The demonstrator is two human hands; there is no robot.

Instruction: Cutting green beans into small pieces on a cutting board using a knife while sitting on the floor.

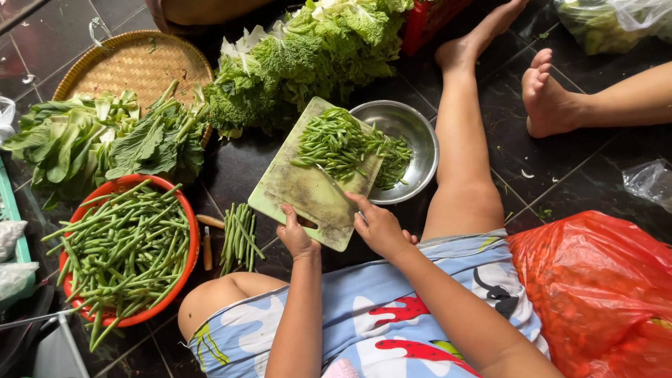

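Observation:
My left hand (296,236) grips the near edge of a pale green cutting board (302,187), tilted over a steel bowl (413,136). A heap of cut green beans (334,143) lies at the board's far end and spills into the bowl. My right hand (379,225) holds a knife (334,185) whose blade lies flat on the board, pointing at the cut beans. A small bundle of whole beans (239,236) lies on the dark tiled floor, left of my left hand.
An orange basin (183,210) full of long green beans stands at left. Leafy greens (105,140) lie on a woven tray (140,63); cabbage leaves (308,56) are piled behind. A red plastic bag (602,287) sits right. Another person's bare foot (549,98) rests at upper right.

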